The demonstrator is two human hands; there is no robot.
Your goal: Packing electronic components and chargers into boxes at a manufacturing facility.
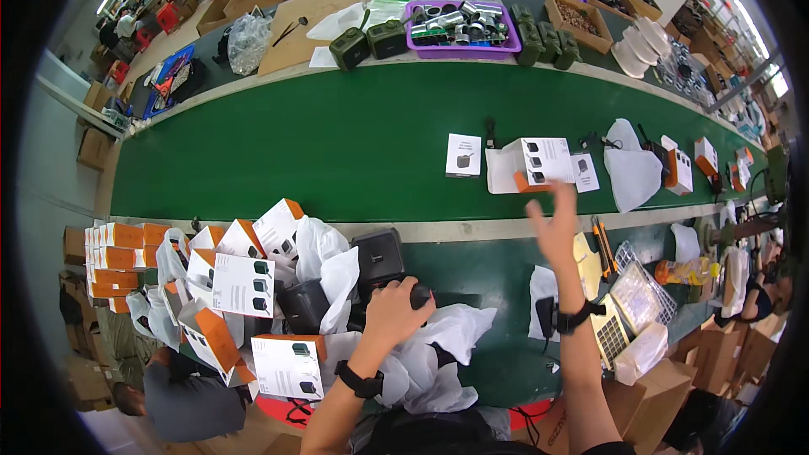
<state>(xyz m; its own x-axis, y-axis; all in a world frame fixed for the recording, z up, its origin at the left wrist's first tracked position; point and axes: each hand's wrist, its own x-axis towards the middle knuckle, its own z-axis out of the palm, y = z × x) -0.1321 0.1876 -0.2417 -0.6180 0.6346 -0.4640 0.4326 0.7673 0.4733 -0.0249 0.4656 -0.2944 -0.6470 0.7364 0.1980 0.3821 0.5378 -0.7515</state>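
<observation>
My left hand (393,313) is closed round a small dark rounded object (421,295) with a red spot; its kind is not clear. Just beyond it stands a black boxy device (379,254), and a second black device (303,305) leans among white foam bags (339,282). More crumpled white bags (447,333) lie beside and below my left wrist. My right hand (554,223) is raised over the near belt edge, holding nothing, with its fingers apart. Its fingertips come near an opened white-and-orange box (548,160). Beside that box lie a white booklet (463,155) and a white card (584,172).
Orange-and-white boxes (118,246) are stacked at far left, with more (244,285) heaped nearer. A green belt (295,135) crosses the middle; a purple basket (463,52) of parts stands beyond. Orange-handled pliers (603,246) and a bottle (684,271) lie right. A person (190,396) is lower left.
</observation>
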